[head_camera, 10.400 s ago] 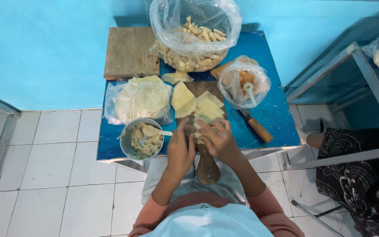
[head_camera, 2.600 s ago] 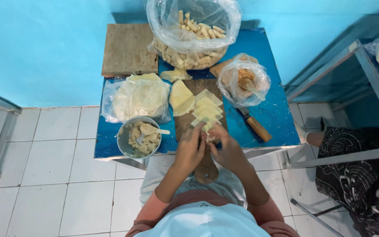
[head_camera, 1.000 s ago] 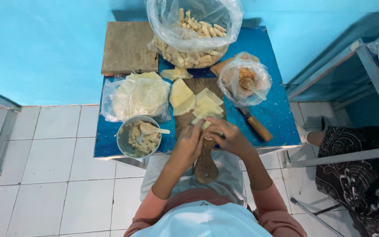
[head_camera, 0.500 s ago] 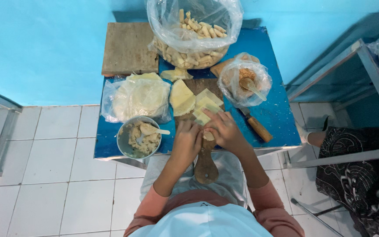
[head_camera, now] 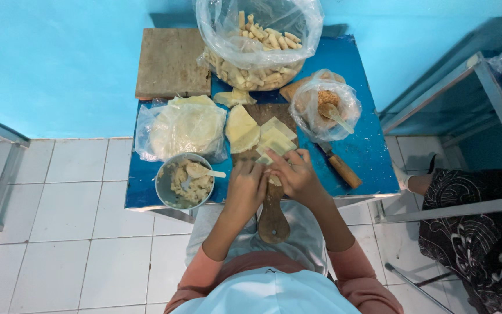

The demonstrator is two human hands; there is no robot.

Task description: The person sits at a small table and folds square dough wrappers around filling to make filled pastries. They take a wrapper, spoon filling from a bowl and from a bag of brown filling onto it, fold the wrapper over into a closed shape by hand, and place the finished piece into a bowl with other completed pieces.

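Left hand (head_camera: 246,187) and right hand (head_camera: 293,172) together at near edge of blue tabletop (head_camera: 367,151), fingers closed on a small pale wrapper (head_camera: 274,181) between them, over the wooden board (head_camera: 272,215). Wrapper stack (head_camera: 274,137) just beyond the hands. Filling bowl (head_camera: 185,181) left; knife (head_camera: 339,166) right.

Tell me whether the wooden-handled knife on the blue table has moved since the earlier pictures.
No. The knife lies at the same slant right of the wooden board, below the small bag, as before.
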